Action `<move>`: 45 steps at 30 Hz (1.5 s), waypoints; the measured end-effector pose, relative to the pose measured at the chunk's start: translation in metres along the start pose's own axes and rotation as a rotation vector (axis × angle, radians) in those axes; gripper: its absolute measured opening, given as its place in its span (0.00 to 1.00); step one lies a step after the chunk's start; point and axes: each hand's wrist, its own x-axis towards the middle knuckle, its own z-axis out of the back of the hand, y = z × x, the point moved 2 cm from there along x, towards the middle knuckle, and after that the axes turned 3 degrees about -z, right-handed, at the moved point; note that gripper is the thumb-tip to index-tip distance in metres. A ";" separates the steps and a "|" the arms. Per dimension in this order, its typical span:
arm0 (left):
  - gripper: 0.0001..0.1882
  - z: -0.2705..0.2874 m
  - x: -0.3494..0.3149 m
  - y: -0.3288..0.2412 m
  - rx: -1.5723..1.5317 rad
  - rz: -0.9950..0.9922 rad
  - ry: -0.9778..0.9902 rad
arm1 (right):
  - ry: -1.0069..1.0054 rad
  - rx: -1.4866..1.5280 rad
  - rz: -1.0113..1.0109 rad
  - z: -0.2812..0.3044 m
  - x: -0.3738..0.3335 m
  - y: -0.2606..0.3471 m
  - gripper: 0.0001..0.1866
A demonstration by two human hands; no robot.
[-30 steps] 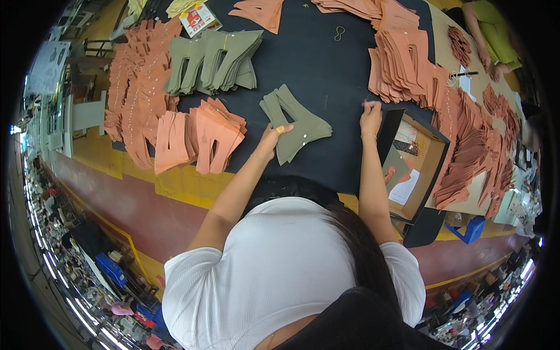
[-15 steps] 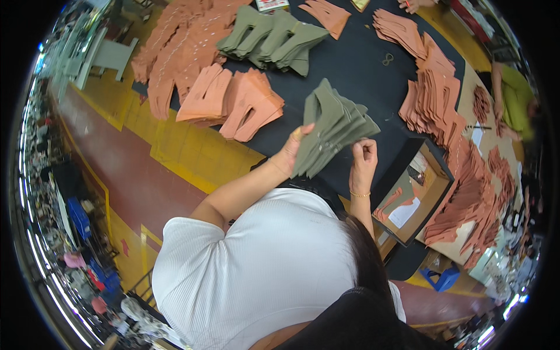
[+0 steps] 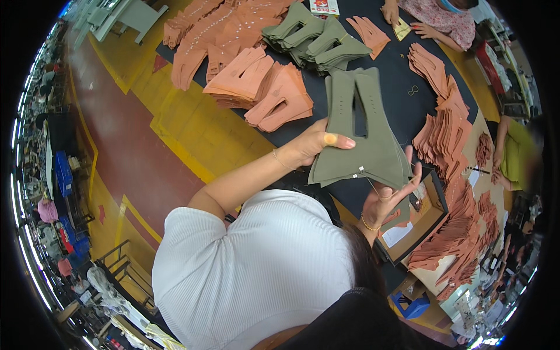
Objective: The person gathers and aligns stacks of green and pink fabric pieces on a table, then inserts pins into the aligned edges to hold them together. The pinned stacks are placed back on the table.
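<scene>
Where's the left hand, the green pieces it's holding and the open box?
Left hand (image 3: 315, 143): head view, near the thumb's base.
Green pieces (image 3: 374, 150): head view, top piece's broad part.
Open box (image 3: 419, 234): head view, inner side wall.

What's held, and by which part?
Left hand holds the stack of green pieces by its left edge, around mid-height. Right hand is at its lower right corner; whether it grips there is unclear.

White/red pkg (image 3: 324, 7) is showing lettering on table (image 3: 398, 111), beyond L hand (image 3: 318, 143); white sheet (image 3: 398, 234) in box (image 3: 430, 214) nr R hand (image 3: 388, 201) isn't reading clearly; red arrow (image 3: 101, 213) is marking floor (image 3: 134, 146) left of L hand.
</scene>
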 end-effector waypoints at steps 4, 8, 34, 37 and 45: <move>0.39 -0.012 -0.009 -0.043 0.661 -0.282 0.016 | 0.064 -0.153 0.040 0.000 0.009 0.012 0.62; 0.38 -0.025 -0.019 -0.078 0.958 -0.141 0.188 | 0.106 -0.120 0.008 0.000 0.019 0.020 0.69; 0.21 0.062 0.002 -0.029 -0.326 0.323 -0.062 | 1.075 -0.615 0.519 -0.095 0.048 0.103 0.23; 0.22 0.065 0.002 -0.035 -0.619 0.043 -0.123 | 0.786 0.194 0.081 -0.071 0.048 0.054 0.27; 0.17 0.029 0.021 -0.070 0.465 -0.870 -0.350 | -0.073 1.181 -0.399 -0.064 0.086 -0.029 0.41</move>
